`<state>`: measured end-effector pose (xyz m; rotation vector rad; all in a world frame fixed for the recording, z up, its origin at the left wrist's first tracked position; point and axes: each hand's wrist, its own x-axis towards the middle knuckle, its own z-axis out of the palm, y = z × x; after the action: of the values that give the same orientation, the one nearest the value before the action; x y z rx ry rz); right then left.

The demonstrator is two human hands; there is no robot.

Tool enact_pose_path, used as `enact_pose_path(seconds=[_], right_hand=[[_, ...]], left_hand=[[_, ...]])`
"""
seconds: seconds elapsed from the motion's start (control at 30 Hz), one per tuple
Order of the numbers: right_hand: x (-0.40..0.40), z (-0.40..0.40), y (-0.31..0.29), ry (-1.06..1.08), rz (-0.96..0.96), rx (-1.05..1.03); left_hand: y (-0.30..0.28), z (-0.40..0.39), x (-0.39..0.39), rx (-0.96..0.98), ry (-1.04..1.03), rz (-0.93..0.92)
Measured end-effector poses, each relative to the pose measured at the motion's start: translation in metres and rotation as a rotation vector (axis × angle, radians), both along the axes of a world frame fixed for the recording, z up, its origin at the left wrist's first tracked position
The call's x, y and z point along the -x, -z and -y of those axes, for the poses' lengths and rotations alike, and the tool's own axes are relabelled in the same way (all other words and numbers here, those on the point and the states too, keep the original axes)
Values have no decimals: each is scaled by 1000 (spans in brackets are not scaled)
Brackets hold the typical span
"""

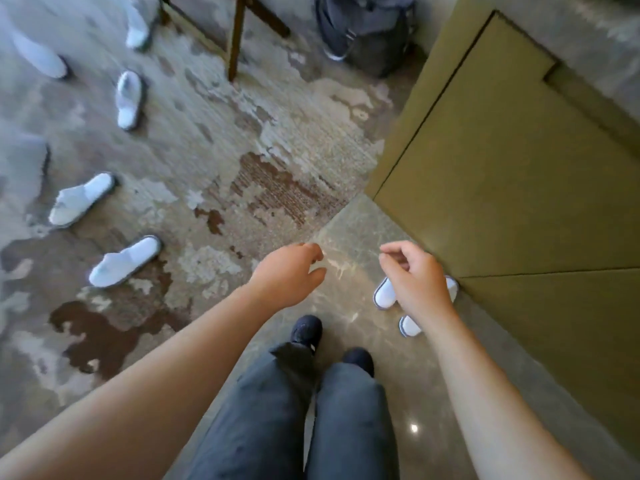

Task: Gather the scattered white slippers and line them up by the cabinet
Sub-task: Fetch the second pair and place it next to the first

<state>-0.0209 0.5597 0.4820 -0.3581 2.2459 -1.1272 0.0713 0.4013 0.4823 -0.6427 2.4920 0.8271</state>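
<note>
Several white slippers lie scattered on the patterned carpet at the left: one (125, 261) nearest me, one (82, 199) above it, one (129, 99) farther off, and more at the top left (138, 29). Two white slippers (384, 293) (409, 326) sit on the stone floor against the olive cabinet (512, 174), partly hidden behind my right hand. My left hand (289, 275) hangs empty with loosely curled fingers over the floor. My right hand (417, 277) hovers above the two placed slippers, fingers bent, holding nothing.
A wooden chair leg (236, 36) stands on the carpet at the top. A dark bag (367, 29) rests beside the cabinet's far corner. My legs in grey trousers and dark shoes (306, 330) stand on the polished stone floor (349, 223).
</note>
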Motion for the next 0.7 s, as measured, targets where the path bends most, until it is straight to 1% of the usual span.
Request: enact_pose_path(seconds=[0.1, 0.2, 0.4, 0.53, 0.63, 0.7], right_hand=[[-9, 17, -31, -134, -7, 48], [-15, 25, -50, -284, -13, 50], [-17, 47, -71, -556, -7, 57], [-29, 94, -91, -743, -30, 129], [-46, 146, -110, -889, -32, 194], [-58, 184, -120, -949, -16, 246]], left_hand=[[-33, 5, -28, 21, -166, -47], [-57, 3, -51, 49, -343, -85], [-87, -10, -98, 28, -833, -191], [-97, -12, -136, 64, -1083, -229], [-99, -5, -164, 98, -1237, -260], [-98, 7, -179, 105, -1330, -286]])
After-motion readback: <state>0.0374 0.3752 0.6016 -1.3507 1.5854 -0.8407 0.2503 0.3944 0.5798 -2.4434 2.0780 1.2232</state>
